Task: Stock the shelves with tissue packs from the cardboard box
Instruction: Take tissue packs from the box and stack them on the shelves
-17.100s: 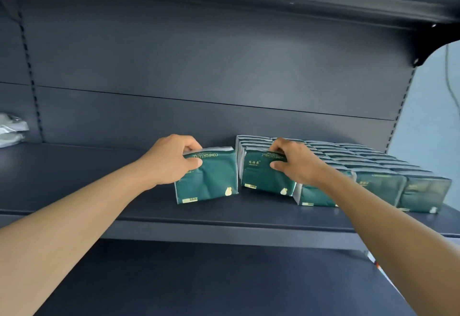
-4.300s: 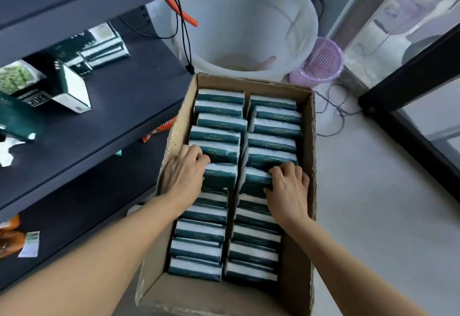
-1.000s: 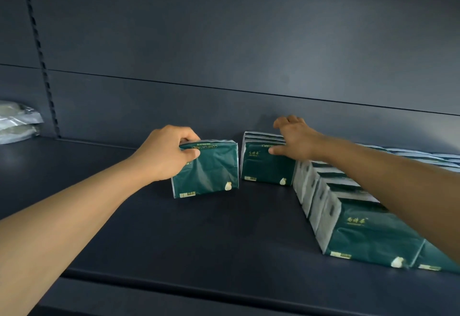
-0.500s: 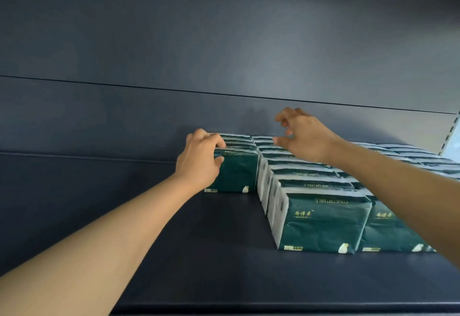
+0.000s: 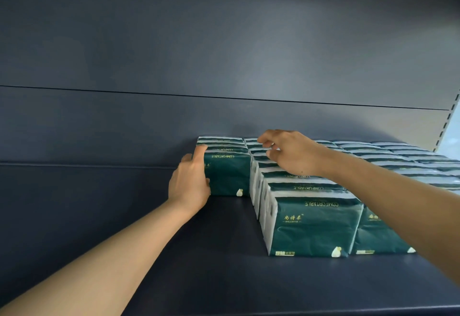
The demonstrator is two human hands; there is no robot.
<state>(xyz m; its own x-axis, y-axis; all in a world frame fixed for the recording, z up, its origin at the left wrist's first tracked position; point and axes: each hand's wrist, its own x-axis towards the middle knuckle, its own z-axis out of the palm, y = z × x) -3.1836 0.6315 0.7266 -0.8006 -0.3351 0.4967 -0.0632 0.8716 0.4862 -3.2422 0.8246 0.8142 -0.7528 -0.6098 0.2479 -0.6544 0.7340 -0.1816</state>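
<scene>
- Left hand (image 5: 190, 181): grip flat and spread against the short row's front tissue pack (image 5: 227, 175), shelf (image 5: 174, 266) at 12 o'clock.
- Right hand (image 5: 292, 155): grip apart, hovering over the neighbouring row (image 5: 311, 226) at 3 o'clock.

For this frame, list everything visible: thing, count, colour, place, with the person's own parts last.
Tissue packs: many, too many to count exactly, dark green with white edges and gold lettering, standing in rows on the right half of the shelf, running back to the rear wall.
Leftmost row of packs: a short row at the rear, its front pack well behind the fronts of the rows to its right.
Shelf: one, dark blue-grey, bare on the left.
Back panel: dark blue-grey, behind the packs.
Slotted upright: one, pale, far right edge.
Left hand: flat against the left side of the short row's front pack, no closed grip.
Right hand: over the pack tops, fingers loosely curled, holding nothing.
</scene>
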